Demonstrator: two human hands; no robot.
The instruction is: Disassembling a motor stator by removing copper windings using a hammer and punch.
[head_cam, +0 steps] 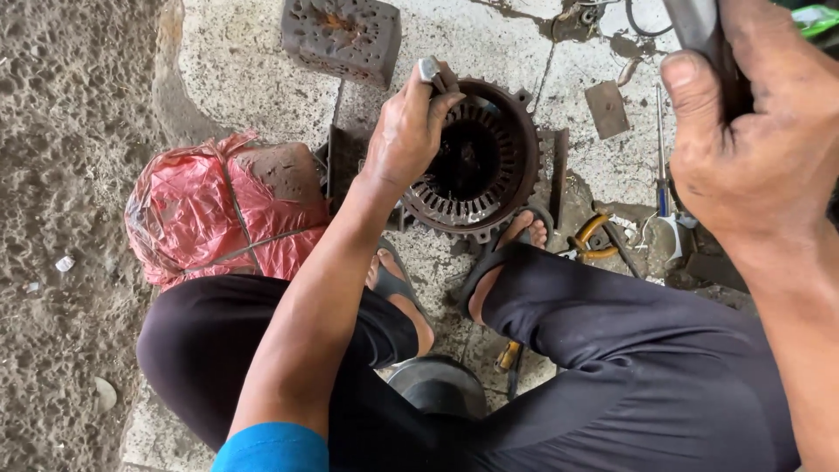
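A round, rusty motor stator (489, 175) with slotted inner teeth stands on the concrete floor between my feet. My left hand (404, 140) rests on its left rim and is closed around a short metal rod (431, 72) that points into the slots. My right hand (752, 131) is raised close to the camera at the upper right, gripping a dark handle (699, 26) whose head lies out of view. My legs in dark trousers are folded below, sandalled feet against the stator.
A red plastic-wrapped bundle (210, 214) lies left of the stator. A perforated metal block (343, 37) sits behind. A screwdriver (662, 175), yellow-handled pliers (594, 240) and a small flat plate (606, 109) lie to the right. A dark round part (437, 385) sits under my knees.
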